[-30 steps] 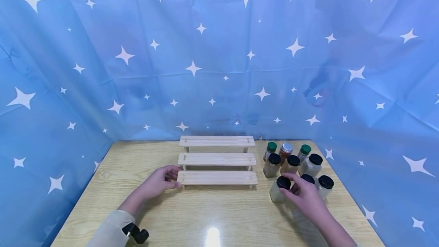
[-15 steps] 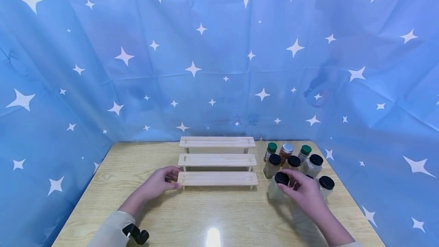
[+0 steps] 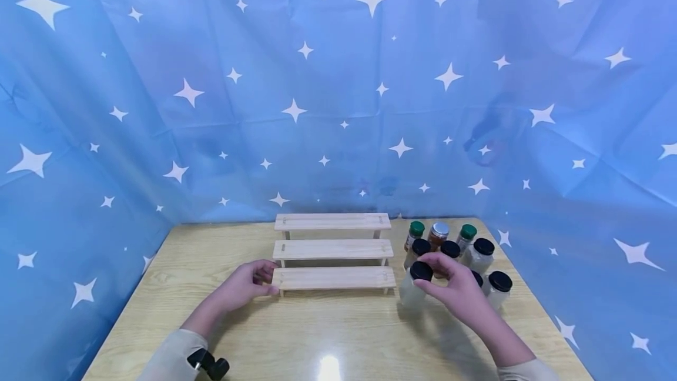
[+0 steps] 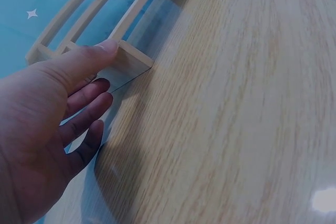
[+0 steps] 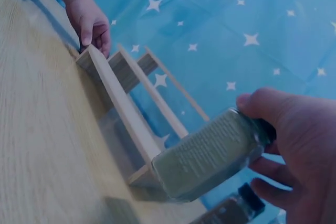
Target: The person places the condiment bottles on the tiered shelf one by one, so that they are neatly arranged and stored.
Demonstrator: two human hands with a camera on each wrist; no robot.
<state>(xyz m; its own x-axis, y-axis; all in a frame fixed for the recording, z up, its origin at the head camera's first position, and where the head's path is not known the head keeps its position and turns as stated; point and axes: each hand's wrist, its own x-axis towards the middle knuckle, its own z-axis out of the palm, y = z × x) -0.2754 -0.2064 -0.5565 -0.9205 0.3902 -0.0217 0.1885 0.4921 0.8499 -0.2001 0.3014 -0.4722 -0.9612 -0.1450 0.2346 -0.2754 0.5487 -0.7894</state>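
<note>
My right hand (image 3: 455, 287) holds a square glass spice jar (image 5: 207, 153) by its black lid, thumb on one side and fingers on the other. Pale greenish powder shows through its embossed wall. In the head view this jar (image 3: 411, 294) appears off the table, just right of the rack's lowest tier. My left hand (image 3: 248, 284) grips the left end of a three-tier wooden display rack (image 3: 333, 278). The thumb (image 4: 86, 59) lies on the front board's corner, and the other fingers (image 4: 86, 121) are loosely bent; the index fingertip is partly hidden.
Several more spice jars stand close together at the table's right, with black lids (image 3: 499, 281), green lids (image 3: 416, 228) and one silver lid (image 3: 440, 229). My right hand partly covers some. A blue star-printed curtain (image 3: 338, 104) rises behind the wooden table (image 3: 296, 340).
My right hand has lifted the jar and carried it left, away from the other jars and toward the rack. My left hand keeps its place at the rack's end.
</note>
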